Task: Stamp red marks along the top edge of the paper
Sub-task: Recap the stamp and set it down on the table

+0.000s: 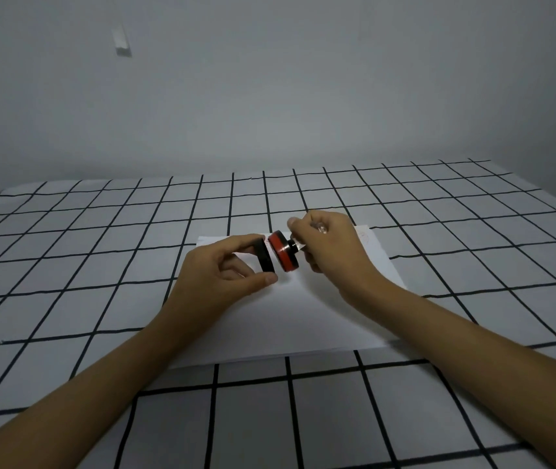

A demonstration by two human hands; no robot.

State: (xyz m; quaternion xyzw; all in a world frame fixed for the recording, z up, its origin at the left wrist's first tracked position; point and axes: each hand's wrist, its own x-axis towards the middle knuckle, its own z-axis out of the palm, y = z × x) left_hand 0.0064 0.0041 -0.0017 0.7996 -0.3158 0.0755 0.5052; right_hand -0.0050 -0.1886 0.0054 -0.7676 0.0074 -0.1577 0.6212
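A white sheet of paper (290,319) lies on the checked tablecloth in front of me. Faint red stamp marks (364,235) show near its top right corner. My right hand (329,245) holds a round red stamp (282,251) by its clear handle, turned sideways above the paper's top edge. My left hand (226,265) pinches a black round cap (263,254) between thumb and fingers, just left of the stamp's face. Cap and stamp are a small gap apart. The paper's top middle is hidden behind both hands.
The table (100,265) carries a white cloth with a black grid. A grey wall stands behind it, with a small white fixture (121,40) high on the left.
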